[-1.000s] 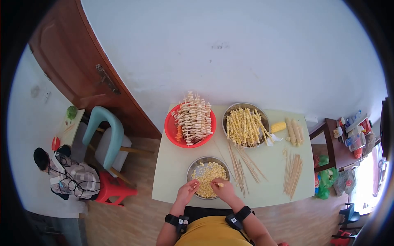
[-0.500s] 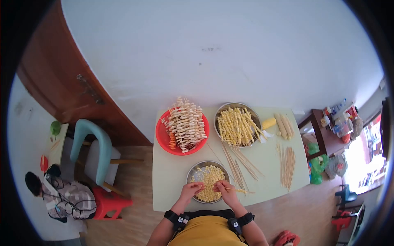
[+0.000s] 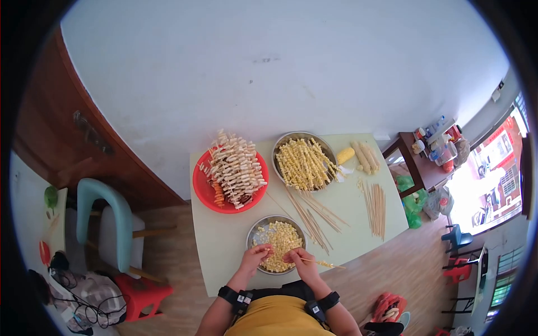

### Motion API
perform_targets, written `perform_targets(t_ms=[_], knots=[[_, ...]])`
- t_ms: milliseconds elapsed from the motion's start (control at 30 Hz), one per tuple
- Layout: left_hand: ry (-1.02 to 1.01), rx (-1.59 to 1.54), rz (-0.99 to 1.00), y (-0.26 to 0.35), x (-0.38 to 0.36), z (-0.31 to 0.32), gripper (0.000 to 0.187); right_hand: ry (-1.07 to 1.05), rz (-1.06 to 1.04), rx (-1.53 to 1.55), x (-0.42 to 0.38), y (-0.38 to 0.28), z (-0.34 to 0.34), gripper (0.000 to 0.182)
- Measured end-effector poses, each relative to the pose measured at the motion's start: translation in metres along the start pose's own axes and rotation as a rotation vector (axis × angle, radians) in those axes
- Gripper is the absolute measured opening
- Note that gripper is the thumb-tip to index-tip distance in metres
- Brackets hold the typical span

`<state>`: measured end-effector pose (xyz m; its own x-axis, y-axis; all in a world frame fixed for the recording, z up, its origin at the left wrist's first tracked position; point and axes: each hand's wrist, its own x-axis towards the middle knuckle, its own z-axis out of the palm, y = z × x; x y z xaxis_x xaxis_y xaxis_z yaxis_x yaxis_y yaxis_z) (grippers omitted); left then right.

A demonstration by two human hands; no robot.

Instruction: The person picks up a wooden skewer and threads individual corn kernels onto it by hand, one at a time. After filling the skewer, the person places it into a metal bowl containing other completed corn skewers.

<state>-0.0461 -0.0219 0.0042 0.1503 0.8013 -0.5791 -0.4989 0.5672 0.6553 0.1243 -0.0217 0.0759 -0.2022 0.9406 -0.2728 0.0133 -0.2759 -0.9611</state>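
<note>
My right hand holds a thin wooden skewer, which points right and carries a few yellow corn kernels near its far end. My left hand is pinched at the left side of a steel bowl; what its fingertips hold is too small to make out. Loose corn kernels fill most of that bowl, under and between both hands. Behind it, a larger steel bowl is heaped with skewers of corn kernels.
A red basin with skewers of pale sliced pieces stands at the back left. Bare skewers lie on the table, with corn cobs behind. A blue chair and a seated person are to the left.
The camera view has turned, so the table appears shifted left. Both hands stay over the kernel bowl, the right still holding the skewer and the left still pinched.
</note>
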Motion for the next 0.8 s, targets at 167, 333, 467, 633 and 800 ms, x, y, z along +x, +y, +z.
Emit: perform_targets(t_ms=[167, 333, 467, 633, 800], knots=[[0.014, 0.044, 0.037, 0.001, -0.001, 0.002, 0.023, -0.051, -0.005, -0.008, 0.006, -0.002, -0.003, 0.017], [0.058, 0.081, 0.101, 0.003, -0.007, 0.006, 0.022, -0.105, -0.008, -0.025, 0.008, -0.003, -0.009, 0.017], [0.082, 0.082, 0.113, 0.001, -0.005, 0.01, 0.021, -0.087, -0.018, -0.014, 0.008, -0.007, -0.016, 0.018], [0.071, 0.086, 0.084, -0.001, 0.0, 0.015, 0.022, -0.105, -0.027, -0.017, 0.009, -0.007, -0.024, 0.018], [0.079, 0.077, 0.099, -0.003, -0.002, 0.021, 0.022, -0.101, -0.029, -0.016, 0.005, -0.003, -0.026, 0.018]])
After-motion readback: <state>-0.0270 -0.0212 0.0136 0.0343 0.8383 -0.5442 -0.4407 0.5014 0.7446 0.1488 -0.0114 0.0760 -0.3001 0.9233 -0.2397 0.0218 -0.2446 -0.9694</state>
